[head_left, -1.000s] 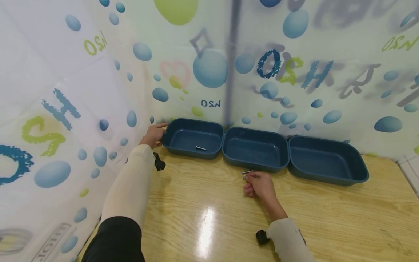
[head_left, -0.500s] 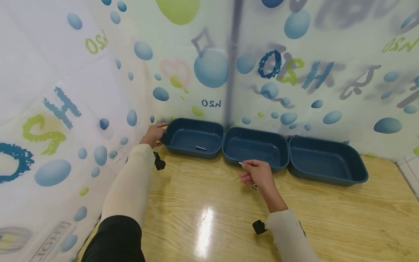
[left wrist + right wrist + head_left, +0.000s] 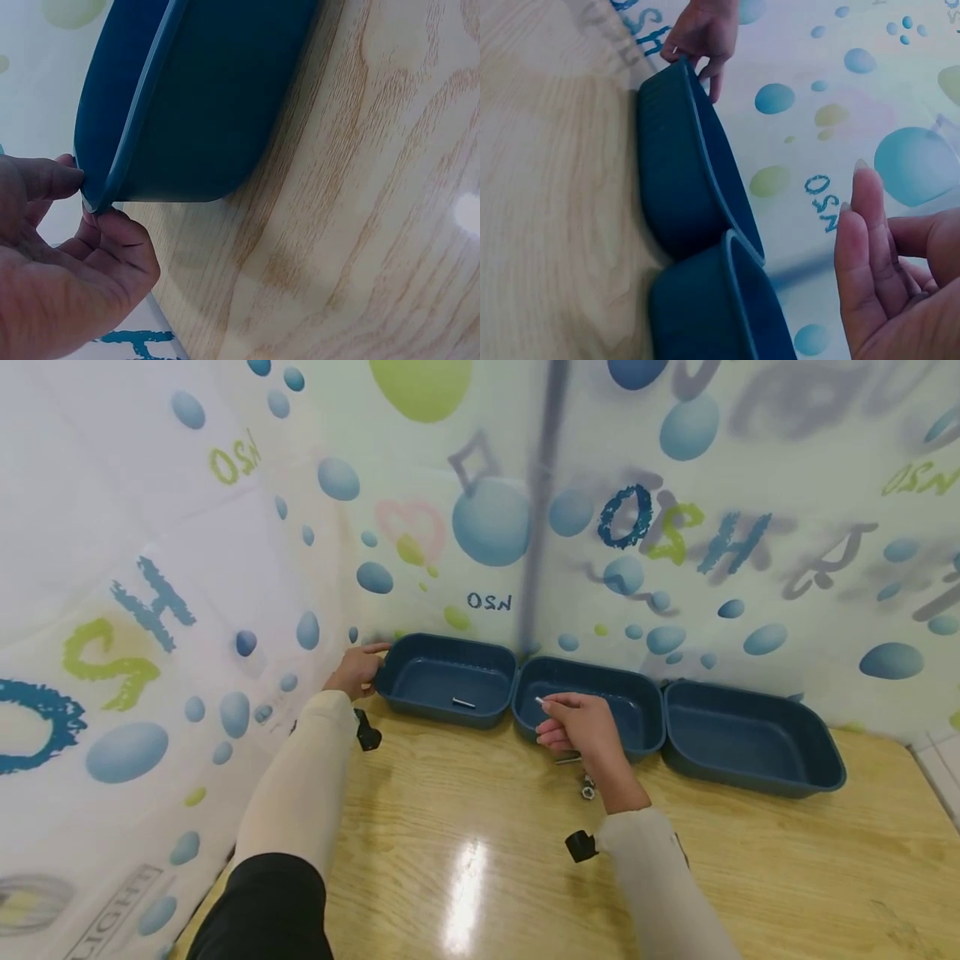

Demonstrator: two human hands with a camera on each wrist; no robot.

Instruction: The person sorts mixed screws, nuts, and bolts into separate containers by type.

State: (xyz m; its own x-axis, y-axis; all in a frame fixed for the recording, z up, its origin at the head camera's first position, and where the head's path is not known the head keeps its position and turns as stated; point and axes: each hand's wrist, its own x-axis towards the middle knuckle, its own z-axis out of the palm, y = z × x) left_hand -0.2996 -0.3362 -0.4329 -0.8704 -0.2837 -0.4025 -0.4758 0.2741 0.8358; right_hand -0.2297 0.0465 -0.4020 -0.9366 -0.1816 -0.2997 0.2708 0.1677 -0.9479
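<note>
My left hand [image 3: 354,672] pinches the outer end rim of the left blue bin [image 3: 202,112], thumb on the inside and curled fingers beneath. One metal bolt [image 3: 463,702] lies in that bin. My right hand [image 3: 588,727] is over the middle blue bin [image 3: 643,739], pinching a small bolt [image 3: 539,700] between thumb and forefinger; only its pale tip shows and the rest is hidden by the fingers. In the right wrist view that bolt is out of sight behind the raised fingers. Below the hand, another bolt [image 3: 567,760] and hex nuts [image 3: 588,791] lie on the table.
The right blue bin [image 3: 750,774] stands beside the middle one, the three in a row along the back. A printed sheet [image 3: 420,568] hangs close behind and at the left. The wooden table [image 3: 420,827] stretches in front of the bins.
My right hand has picked up a bolt from the table and moved up and left with it over the middle bin, uncovering the bolt and nuts below. My left hand stays on the rim.
</note>
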